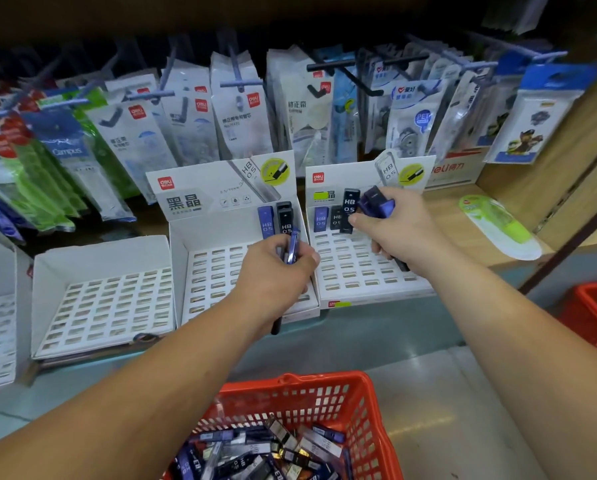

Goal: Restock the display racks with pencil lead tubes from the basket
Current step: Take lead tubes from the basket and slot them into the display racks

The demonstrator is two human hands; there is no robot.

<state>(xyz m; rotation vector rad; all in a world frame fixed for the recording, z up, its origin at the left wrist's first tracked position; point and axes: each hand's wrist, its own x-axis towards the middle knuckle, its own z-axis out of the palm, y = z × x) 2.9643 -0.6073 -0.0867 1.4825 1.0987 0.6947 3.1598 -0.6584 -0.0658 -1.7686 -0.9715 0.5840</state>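
Your left hand curls round a blue lead tube, tip aimed at the back row of the middle rack, next to the standing tubes already there. Your right hand clamps a spare bundle of blue tubes against the palm, so thumb and forefinger are free to pinch a black HB 0.5 tube upright over the right rack. Filling from the back likely keeps the front slots reachable. The red basket below your forearms holds the loose tubes; the left rack has none.
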